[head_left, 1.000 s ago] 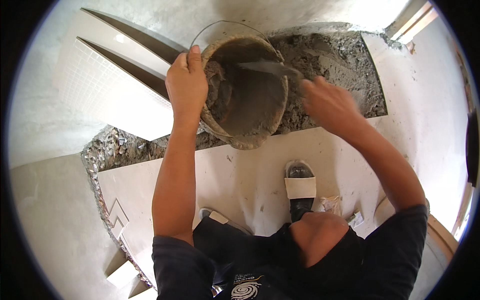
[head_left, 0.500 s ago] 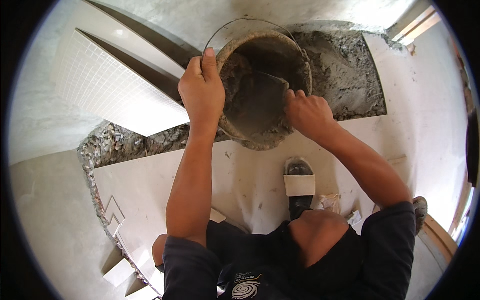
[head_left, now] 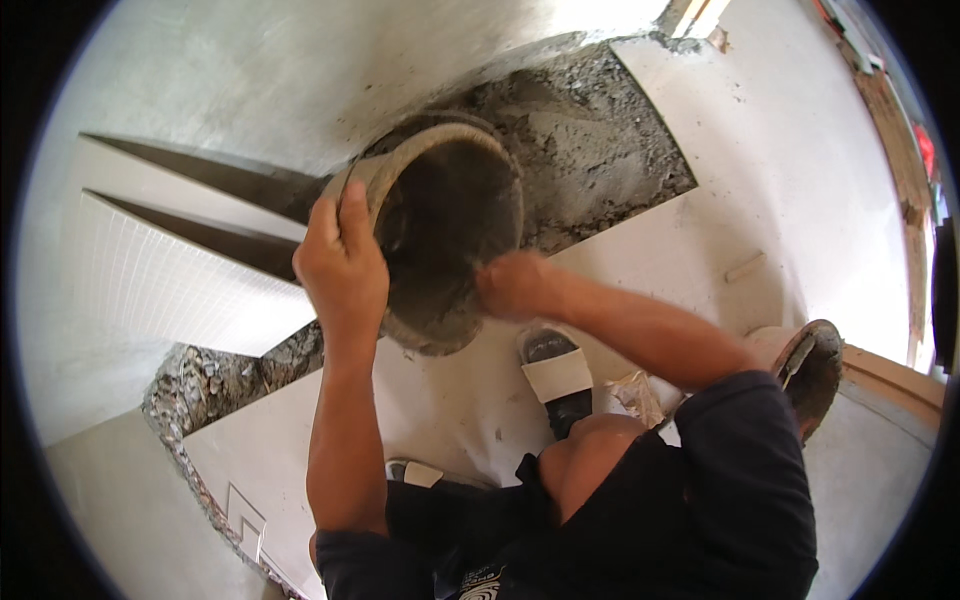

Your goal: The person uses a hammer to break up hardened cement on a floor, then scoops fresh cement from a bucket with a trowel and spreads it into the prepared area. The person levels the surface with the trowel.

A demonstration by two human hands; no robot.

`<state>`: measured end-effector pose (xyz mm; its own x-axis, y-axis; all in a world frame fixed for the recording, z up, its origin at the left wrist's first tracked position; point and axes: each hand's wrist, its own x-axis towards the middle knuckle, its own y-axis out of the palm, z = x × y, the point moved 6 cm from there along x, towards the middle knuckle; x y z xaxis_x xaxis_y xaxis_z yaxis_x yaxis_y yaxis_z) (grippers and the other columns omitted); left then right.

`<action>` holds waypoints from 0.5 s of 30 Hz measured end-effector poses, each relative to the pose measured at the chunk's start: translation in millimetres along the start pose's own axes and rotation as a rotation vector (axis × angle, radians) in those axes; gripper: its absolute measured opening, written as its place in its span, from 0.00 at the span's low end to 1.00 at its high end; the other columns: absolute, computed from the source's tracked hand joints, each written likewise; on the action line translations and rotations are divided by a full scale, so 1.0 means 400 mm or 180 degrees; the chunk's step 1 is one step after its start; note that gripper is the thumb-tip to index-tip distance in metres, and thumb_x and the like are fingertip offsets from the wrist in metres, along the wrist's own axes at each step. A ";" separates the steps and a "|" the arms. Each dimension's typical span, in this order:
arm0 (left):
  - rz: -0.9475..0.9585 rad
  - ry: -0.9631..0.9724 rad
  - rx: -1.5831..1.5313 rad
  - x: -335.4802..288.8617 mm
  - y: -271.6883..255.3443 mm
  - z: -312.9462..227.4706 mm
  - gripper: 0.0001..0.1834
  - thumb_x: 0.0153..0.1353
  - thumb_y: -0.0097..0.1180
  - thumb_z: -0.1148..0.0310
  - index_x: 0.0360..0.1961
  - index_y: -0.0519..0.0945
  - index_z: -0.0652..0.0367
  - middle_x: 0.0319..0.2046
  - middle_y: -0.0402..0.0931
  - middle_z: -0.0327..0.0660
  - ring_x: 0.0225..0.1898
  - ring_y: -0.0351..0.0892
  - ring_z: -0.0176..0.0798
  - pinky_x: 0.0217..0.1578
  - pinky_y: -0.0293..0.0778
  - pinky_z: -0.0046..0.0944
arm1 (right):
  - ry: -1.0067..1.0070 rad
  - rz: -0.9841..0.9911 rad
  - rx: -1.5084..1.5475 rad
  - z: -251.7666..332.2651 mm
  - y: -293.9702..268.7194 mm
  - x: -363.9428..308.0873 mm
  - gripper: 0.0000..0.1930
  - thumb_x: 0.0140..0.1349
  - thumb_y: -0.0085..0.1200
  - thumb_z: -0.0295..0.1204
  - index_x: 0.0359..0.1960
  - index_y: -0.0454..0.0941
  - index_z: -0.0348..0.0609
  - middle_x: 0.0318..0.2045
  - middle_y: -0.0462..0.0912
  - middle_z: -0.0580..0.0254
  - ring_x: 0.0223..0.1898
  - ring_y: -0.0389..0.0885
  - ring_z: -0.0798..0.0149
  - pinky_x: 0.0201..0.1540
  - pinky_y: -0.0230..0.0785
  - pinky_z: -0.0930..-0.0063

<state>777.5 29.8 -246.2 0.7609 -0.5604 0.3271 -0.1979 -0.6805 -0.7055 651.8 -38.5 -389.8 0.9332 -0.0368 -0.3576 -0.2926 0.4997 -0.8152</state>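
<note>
A mortar-caked bucket [head_left: 402,158] is tilted, its mouth facing me, with dark grey wet mortar [head_left: 435,285] inside. My left hand [head_left: 345,262] is closed on the bucket's left rim, thumb pointing up along the outer wall. At the lower right of the mouth is my right hand [head_left: 512,285], its fingers curled and blurred. It grips a trowel, which is nearly all hidden now; its metal edge shows better in the earlier head view. Behind the bucket spreads a bed of rough grey mortar [head_left: 610,135].
Tiles [head_left: 190,285] lean on the wall at left, above a broken rubble edge [head_left: 225,385]. Pale floor tiles [head_left: 650,270] lie in front. A second dirty bucket [head_left: 818,385] stands at right. My slippered foot [head_left: 558,375] is near crumpled paper [head_left: 637,397].
The bucket has tipped over further, and both hands have shifted left and lower in view with it. The view has swung round, bringing more of the second bucket into sight.
</note>
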 end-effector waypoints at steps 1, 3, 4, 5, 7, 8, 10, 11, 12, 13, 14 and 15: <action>-0.0039 0.0016 -0.0097 -0.005 -0.010 -0.002 0.21 0.70 0.49 0.59 0.27 0.74 0.67 0.18 0.65 0.40 0.23 0.61 0.32 0.27 0.63 0.36 | -0.0200 0.0427 0.0424 0.017 0.034 -0.013 0.15 0.60 0.49 0.38 0.36 0.82 0.41 0.31 0.85 0.52 0.31 0.86 0.57 0.35 0.78 0.65; -0.0072 -0.0058 -0.0113 0.001 -0.038 0.018 0.21 0.70 0.48 0.59 0.26 0.74 0.67 0.18 0.65 0.37 0.24 0.60 0.30 0.26 0.63 0.35 | 0.0095 0.0602 0.2074 0.018 0.064 -0.046 0.18 0.62 0.48 0.42 0.38 0.81 0.39 0.29 0.83 0.54 0.28 0.84 0.60 0.33 0.77 0.67; -0.0072 -0.0138 -0.0037 0.010 -0.058 0.040 0.21 0.70 0.48 0.59 0.26 0.74 0.67 0.18 0.65 0.35 0.24 0.60 0.30 0.26 0.63 0.35 | 0.0211 0.0666 0.2908 0.018 0.073 -0.068 0.20 0.62 0.48 0.44 0.40 0.80 0.38 0.28 0.82 0.55 0.26 0.83 0.61 0.32 0.77 0.68; -0.0076 -0.0241 0.0064 0.016 -0.087 0.066 0.21 0.70 0.48 0.59 0.26 0.74 0.67 0.19 0.66 0.34 0.24 0.60 0.29 0.27 0.62 0.34 | 0.0202 0.0899 0.3589 0.027 0.082 -0.094 0.22 0.63 0.49 0.45 0.43 0.79 0.37 0.27 0.81 0.58 0.25 0.81 0.64 0.29 0.76 0.70; -0.0314 -0.0514 -0.0212 0.031 -0.128 0.128 0.23 0.69 0.49 0.55 0.26 0.74 0.66 0.19 0.64 0.34 0.24 0.59 0.28 0.27 0.61 0.33 | 0.0235 0.0985 0.4411 0.026 0.075 -0.156 0.22 0.63 0.51 0.44 0.48 0.77 0.37 0.26 0.79 0.61 0.23 0.79 0.69 0.25 0.75 0.74; -0.0331 -0.0813 -0.0285 0.034 -0.146 0.165 0.23 0.69 0.49 0.55 0.26 0.75 0.65 0.18 0.63 0.33 0.24 0.58 0.27 0.26 0.60 0.33 | 0.0021 0.0906 0.4686 0.025 0.056 -0.189 0.21 0.63 0.52 0.42 0.50 0.77 0.37 0.26 0.80 0.61 0.24 0.78 0.70 0.24 0.74 0.76; -0.0403 -0.1070 -0.0489 0.034 -0.170 0.212 0.22 0.69 0.49 0.54 0.25 0.74 0.61 0.18 0.60 0.30 0.23 0.55 0.26 0.25 0.57 0.31 | 0.0006 0.0525 0.4656 -0.016 0.013 -0.257 0.21 0.61 0.54 0.38 0.51 0.76 0.38 0.26 0.79 0.62 0.24 0.78 0.72 0.22 0.73 0.77; -0.0353 -0.1162 -0.0573 0.030 -0.173 0.226 0.23 0.69 0.49 0.54 0.24 0.74 0.61 0.18 0.60 0.29 0.23 0.55 0.26 0.25 0.57 0.32 | 0.0259 0.0208 0.4528 -0.056 -0.010 -0.288 0.21 0.60 0.55 0.38 0.51 0.76 0.37 0.27 0.79 0.62 0.24 0.78 0.73 0.22 0.73 0.78; -0.0297 -0.1245 -0.0665 0.027 -0.173 0.236 0.23 0.69 0.49 0.54 0.24 0.74 0.61 0.18 0.60 0.29 0.23 0.56 0.26 0.25 0.57 0.32 | 0.0097 -0.0079 0.4479 -0.084 -0.045 -0.314 0.22 0.60 0.55 0.37 0.52 0.76 0.36 0.27 0.79 0.63 0.24 0.78 0.73 0.23 0.73 0.78; -0.0216 -0.1323 -0.0762 0.024 -0.168 0.241 0.23 0.69 0.49 0.53 0.23 0.73 0.61 0.18 0.60 0.29 0.23 0.56 0.26 0.25 0.57 0.32 | -0.0091 -0.0530 0.4547 -0.117 -0.086 -0.334 0.23 0.58 0.56 0.36 0.53 0.75 0.35 0.27 0.79 0.64 0.25 0.78 0.73 0.23 0.73 0.77; -0.0204 -0.1205 -0.0552 0.026 -0.167 0.235 0.24 0.69 0.49 0.53 0.21 0.72 0.62 0.18 0.61 0.30 0.23 0.56 0.27 0.24 0.57 0.33 | 0.0239 -0.0902 0.4461 -0.164 -0.109 -0.348 0.23 0.59 0.56 0.36 0.53 0.75 0.35 0.25 0.78 0.65 0.27 0.78 0.74 0.24 0.74 0.78; -0.0165 -0.1102 -0.0439 0.030 -0.161 0.227 0.25 0.69 0.49 0.53 0.21 0.71 0.62 0.17 0.61 0.31 0.22 0.56 0.27 0.24 0.57 0.34 | 0.1402 -0.1179 0.2989 -0.230 -0.122 -0.370 0.23 0.61 0.55 0.37 0.53 0.75 0.34 0.27 0.81 0.59 0.28 0.80 0.67 0.30 0.75 0.71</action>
<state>855.4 110.0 -253.9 0.9312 -0.3470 0.1116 -0.2172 -0.7741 -0.5946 508.6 -136.9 -339.1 0.7195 -0.5325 -0.4458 0.4394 0.8462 -0.3015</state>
